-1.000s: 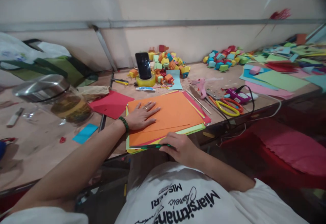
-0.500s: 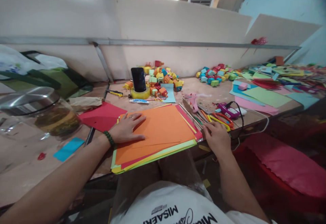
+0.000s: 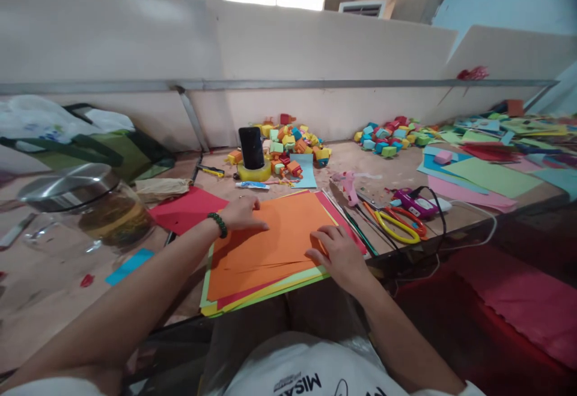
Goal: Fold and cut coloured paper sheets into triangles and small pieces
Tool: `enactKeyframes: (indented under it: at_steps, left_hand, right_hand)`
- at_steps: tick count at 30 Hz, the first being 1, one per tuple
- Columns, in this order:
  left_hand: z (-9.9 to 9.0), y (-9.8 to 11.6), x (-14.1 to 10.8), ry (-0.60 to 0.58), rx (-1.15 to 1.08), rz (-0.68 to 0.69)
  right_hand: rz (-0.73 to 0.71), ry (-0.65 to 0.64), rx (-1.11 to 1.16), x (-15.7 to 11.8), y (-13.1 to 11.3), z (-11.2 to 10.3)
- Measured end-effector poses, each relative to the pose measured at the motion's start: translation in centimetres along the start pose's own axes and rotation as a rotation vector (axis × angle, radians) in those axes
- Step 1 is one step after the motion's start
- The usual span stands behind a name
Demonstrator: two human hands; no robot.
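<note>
A stack of coloured sheets lies at the table's front edge, with an orange sheet (image 3: 279,234) on top and red, yellow and green edges showing beneath. My left hand (image 3: 243,213) rests on the stack's upper left part, thumb apart from the fingers, holding nothing. On the right part of the orange sheet is my right hand (image 3: 336,252), fingers curved but spread, with nothing visible in it. Just right of the stack are a dark green pencil (image 3: 360,234), a pink glue gun (image 3: 349,188), and scissors with yellow handles (image 3: 396,229).
A glass jar (image 3: 112,219) with a metal lid stands at left, near a red sheet (image 3: 184,208). Behind the stack, a phone (image 3: 251,148) leans in a yellow tape roll (image 3: 255,171) beside small paper cubes (image 3: 288,137). Purple device (image 3: 417,204) and loose papers (image 3: 491,176) lie right.
My right hand has moved left from the tools beside the stack onto the orange sheet. My left hand has shifted a little up the sheet. The view has shifted slightly.
</note>
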State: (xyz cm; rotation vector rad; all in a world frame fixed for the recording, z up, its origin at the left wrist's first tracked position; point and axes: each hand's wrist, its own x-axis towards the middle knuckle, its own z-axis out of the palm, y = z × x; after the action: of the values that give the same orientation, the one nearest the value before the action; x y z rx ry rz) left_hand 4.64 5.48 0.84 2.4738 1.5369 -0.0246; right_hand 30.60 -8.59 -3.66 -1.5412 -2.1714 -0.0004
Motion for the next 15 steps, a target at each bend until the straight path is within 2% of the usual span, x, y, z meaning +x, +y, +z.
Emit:
enactKeyframes:
  at_steps: [6, 15]
  left_hand:
    - [-1.1, 0.8, 0.7, -0.087, -0.027, -0.019]
    - [-2.2, 2.3, 0.7, -0.075, 0.011, -0.029]
  right_hand:
    - [0.020, 0.001, 0.015, -0.2, 0.1, 0.2]
    - [0.017, 0.053, 0.044, -0.2, 0.1, 0.4]
